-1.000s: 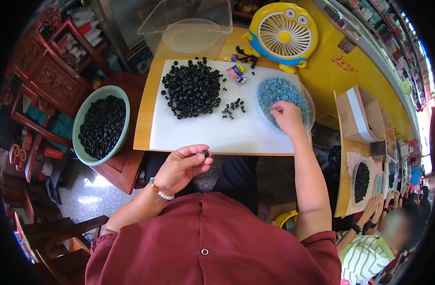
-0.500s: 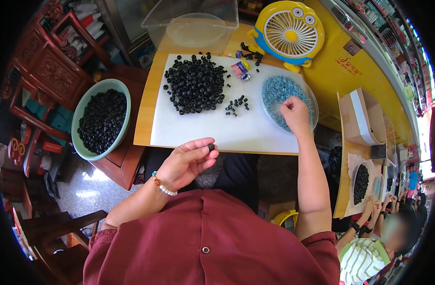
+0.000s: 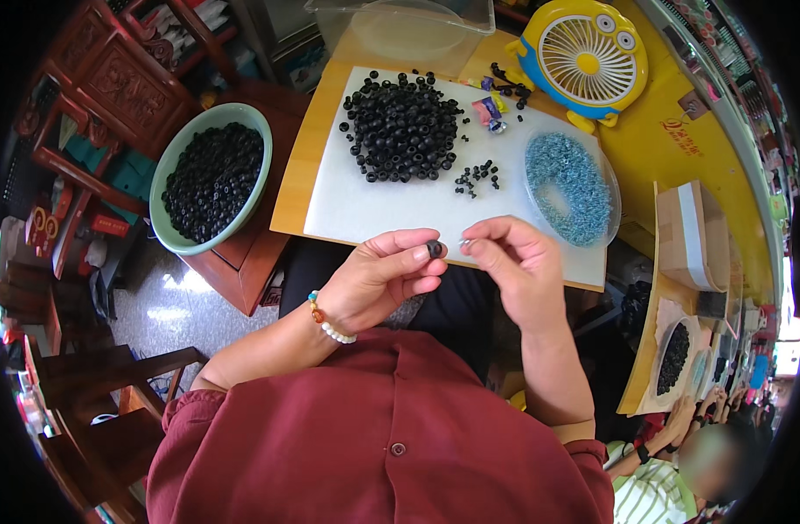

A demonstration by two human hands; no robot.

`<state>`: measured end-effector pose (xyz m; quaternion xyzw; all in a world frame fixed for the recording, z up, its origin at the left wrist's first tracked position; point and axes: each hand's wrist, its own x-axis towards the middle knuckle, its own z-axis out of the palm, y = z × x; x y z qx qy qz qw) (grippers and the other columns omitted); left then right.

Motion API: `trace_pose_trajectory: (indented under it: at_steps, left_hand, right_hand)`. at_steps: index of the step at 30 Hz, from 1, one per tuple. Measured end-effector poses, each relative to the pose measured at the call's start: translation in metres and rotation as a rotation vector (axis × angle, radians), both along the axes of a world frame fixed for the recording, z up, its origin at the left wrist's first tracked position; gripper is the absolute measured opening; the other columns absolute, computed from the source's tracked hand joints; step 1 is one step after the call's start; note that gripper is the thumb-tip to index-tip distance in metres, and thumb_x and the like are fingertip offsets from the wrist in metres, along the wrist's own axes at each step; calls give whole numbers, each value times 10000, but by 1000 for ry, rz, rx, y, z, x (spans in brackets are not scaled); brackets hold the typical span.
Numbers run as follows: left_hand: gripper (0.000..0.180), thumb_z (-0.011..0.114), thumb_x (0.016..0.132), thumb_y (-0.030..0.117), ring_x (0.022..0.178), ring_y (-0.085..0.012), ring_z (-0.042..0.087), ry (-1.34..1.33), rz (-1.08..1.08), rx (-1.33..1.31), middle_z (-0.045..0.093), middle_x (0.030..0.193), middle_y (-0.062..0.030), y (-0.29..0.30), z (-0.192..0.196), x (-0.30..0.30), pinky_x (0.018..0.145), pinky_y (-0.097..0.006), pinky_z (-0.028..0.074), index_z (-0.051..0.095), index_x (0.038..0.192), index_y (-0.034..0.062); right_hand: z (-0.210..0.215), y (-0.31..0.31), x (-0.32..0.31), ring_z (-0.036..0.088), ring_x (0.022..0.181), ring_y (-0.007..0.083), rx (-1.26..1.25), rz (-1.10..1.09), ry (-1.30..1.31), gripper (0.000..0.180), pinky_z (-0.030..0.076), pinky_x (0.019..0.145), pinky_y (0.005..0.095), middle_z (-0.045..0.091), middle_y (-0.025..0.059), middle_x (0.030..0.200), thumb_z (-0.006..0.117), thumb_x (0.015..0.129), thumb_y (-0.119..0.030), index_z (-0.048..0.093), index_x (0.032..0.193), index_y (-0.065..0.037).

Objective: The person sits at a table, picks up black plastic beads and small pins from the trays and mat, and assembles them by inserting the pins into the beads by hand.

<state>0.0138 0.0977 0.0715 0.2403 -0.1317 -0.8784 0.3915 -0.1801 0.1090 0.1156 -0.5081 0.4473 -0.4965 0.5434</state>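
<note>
Between thumb and forefinger my left hand (image 3: 375,269) pinches a round black bead (image 3: 434,249) with a hole. Close beside it, my right hand (image 3: 519,266) is closed in a pinch on a tiny pale, shiny bead (image 3: 466,244), a small gap apart from the black one. Both hands hover at the near edge of the white board (image 3: 347,214). A large heap of black beads (image 3: 404,131) lies on the board, with several smaller black beads (image 3: 478,177) to its right. Farther right, a clear round tray (image 3: 615,205) holds small blue glassy beads (image 3: 574,188).
At left, a pale green bowl (image 3: 267,166) full of black beads sits on a wooden chair. Behind the board stand a clear plastic bin (image 3: 408,39) and a yellow fan (image 3: 587,61). Candy wrappers (image 3: 489,112) lie near the heap. At right, people work at another table (image 3: 642,375).
My right hand has come from the tray of blue beads to beside my left hand, with a tiny bead in its fingertips. The view has shifted, and the left hand still pinches the black bead.
</note>
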Motion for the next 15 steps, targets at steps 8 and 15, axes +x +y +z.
trace_pose_trajectory:
  at_steps: [8,15]
  left_hand:
    - [213,580,872,17,841,-202,655,-105,41,-110,652,955,-133,4,4,4,767,-303,565,614,1082,-4]
    - [193,592,859,8,850,-223,659,-225,-10,-269,656,971,-162,8,3,6,791,-329,559,638,1046,-4]
  right_hand:
    - [-2,8,17,646,744,126,-90,13,167,63,499,669,232,656,85,856,625,827,10,620,886,30]
    - [-3,5,14,642,743,140,129,105,-51,70,502,671,240,633,65,814,643,807,27,588,848,15]
